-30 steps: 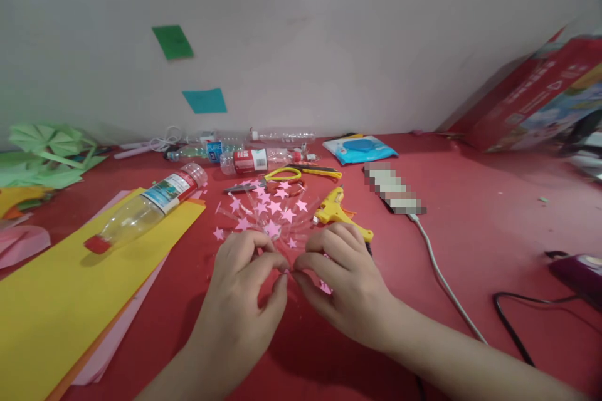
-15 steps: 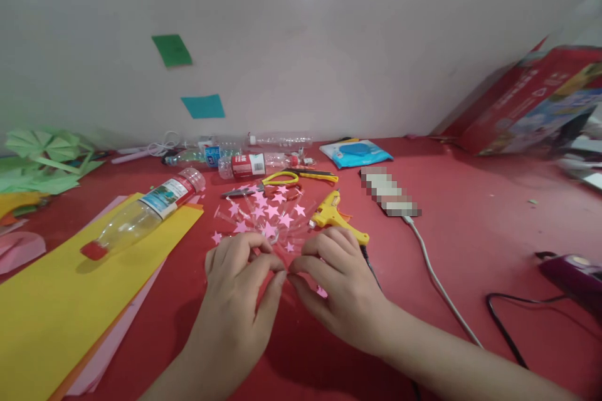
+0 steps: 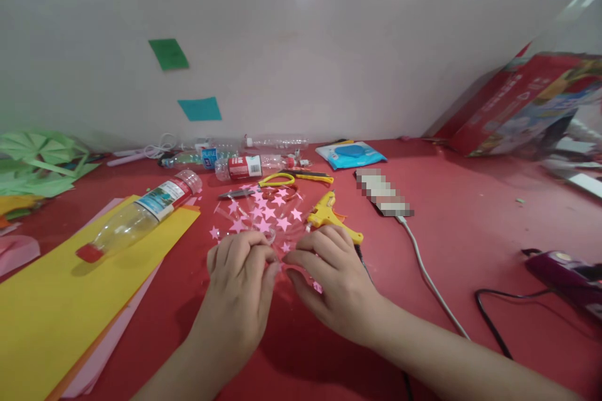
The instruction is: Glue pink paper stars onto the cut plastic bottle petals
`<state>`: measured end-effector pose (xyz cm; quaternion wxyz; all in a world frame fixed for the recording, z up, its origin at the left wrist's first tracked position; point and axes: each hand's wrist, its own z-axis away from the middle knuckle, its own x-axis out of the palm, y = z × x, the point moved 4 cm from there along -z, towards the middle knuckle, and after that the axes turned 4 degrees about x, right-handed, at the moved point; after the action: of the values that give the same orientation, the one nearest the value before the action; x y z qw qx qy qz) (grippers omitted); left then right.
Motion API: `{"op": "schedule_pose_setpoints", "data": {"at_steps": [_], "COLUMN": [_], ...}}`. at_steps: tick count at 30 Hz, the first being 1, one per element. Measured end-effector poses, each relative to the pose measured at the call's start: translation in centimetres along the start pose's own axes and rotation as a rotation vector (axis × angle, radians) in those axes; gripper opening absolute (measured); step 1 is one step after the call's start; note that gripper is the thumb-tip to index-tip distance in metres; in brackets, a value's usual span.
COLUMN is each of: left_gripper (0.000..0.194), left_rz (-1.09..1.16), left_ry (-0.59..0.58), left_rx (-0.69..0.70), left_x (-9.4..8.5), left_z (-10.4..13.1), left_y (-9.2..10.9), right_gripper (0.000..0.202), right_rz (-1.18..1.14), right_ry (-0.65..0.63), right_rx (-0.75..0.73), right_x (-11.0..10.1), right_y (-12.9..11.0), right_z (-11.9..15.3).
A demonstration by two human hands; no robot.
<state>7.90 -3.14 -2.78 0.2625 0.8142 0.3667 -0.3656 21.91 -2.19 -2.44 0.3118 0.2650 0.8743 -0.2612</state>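
Note:
My left hand (image 3: 242, 288) is closed in a pinch, thumb against fingertips. Whatever lies in that pinch is too small to make out, though a trace of pink shows at the tips. Close beside it, my right hand (image 3: 336, 285) has its thumb and index finger slightly apart, with nothing visible gripped. Just beyond both hands lies a cut clear plastic piece with strips fanning out, dotted with several pink stars (image 3: 268, 212); the hands hide its near side. A yellow glue gun (image 3: 324, 213) rests past my right hand. Yellow-handled scissors (image 3: 277, 180) lie behind the stars.
On the left, a clear bottle (image 3: 126, 225) lies on yellow paper (image 3: 94, 301). More bottles (image 3: 244, 167) line the partition (image 3: 291, 56). A wipes packet (image 3: 350, 155), a phone (image 3: 383, 192) with white cable (image 3: 423, 269) and a purple device (image 3: 559, 269) are to the right.
The right thumb and index finger have parted slightly and drawn back from the left fingertips. The left hand keeps its pinch. The whole view has shifted a little.

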Motion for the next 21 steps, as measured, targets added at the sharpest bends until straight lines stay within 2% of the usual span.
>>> {"op": "schedule_pose_setpoints", "data": {"at_steps": [12,21], "left_gripper": [0.011,0.009], "left_rz": [-0.008,0.008], "left_ry": [0.028,0.018], "left_rx": [0.007,0.01], "left_x": [0.2,-0.9], "left_z": [-0.2,-0.3], "left_y": [-0.1,-0.6], "right_gripper": [0.013,0.014], "right_rz": [0.01,0.037], "right_ry": [-0.005,0.001], "right_rx": [-0.017,-0.026], "right_x": [0.1,0.2], "right_y": [0.1,0.4], "right_z": [0.2,0.2]}}
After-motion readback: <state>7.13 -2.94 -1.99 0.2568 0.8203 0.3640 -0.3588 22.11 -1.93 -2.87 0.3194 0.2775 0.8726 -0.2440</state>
